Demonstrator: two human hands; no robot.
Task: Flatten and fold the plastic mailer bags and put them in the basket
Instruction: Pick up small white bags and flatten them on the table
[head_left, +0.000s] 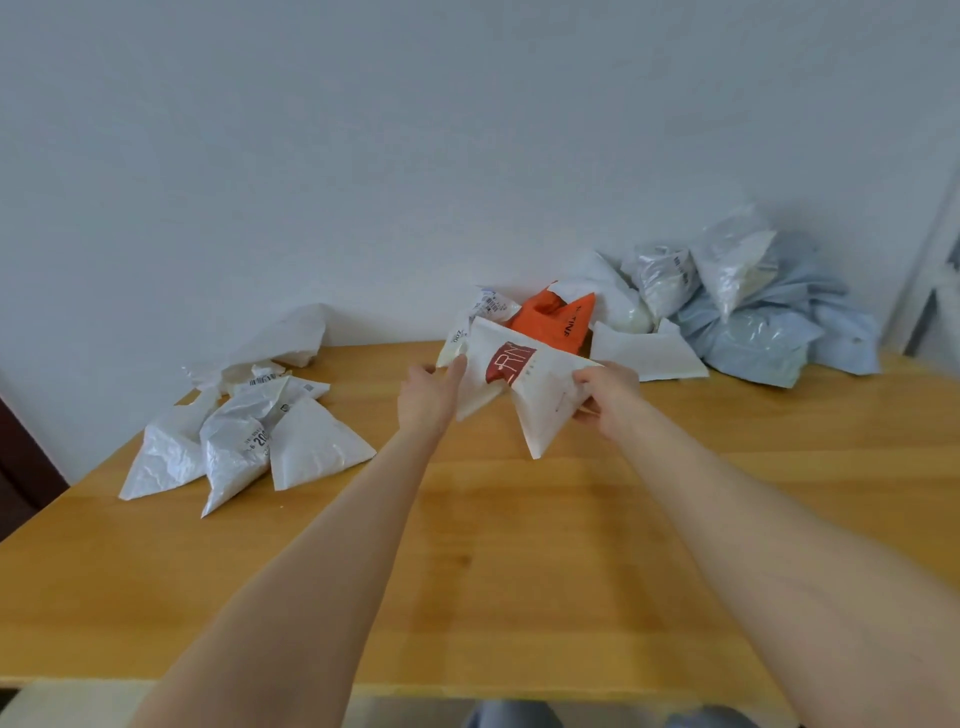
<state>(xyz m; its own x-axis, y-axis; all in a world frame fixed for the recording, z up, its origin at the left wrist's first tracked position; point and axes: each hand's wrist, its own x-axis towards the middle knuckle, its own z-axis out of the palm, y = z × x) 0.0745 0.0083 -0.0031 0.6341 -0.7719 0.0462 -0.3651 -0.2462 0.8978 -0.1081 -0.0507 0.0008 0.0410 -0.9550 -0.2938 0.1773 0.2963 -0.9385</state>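
A white mailer bag with a dark red logo (519, 387) hangs creased above the wooden table (519, 545). My left hand (431, 397) grips its left edge, thumb up against the plastic. My right hand (610, 397) pinches its right corner. The bag's lower point droops between the two hands. Three white bags folded into triangles (244, 447) lie at the left of the table. A heap of unfolded bags sits at the back right: an orange bag (558, 317), white bags (649, 348) and pale blue bags (763, 332). No basket is in view.
A crumpled white bag (291, 338) lies against the wall behind the folded triangles. The white wall runs along the table's far edge. A dark furniture edge (21, 457) shows at the far left. The table's near edge runs along the bottom of the view.
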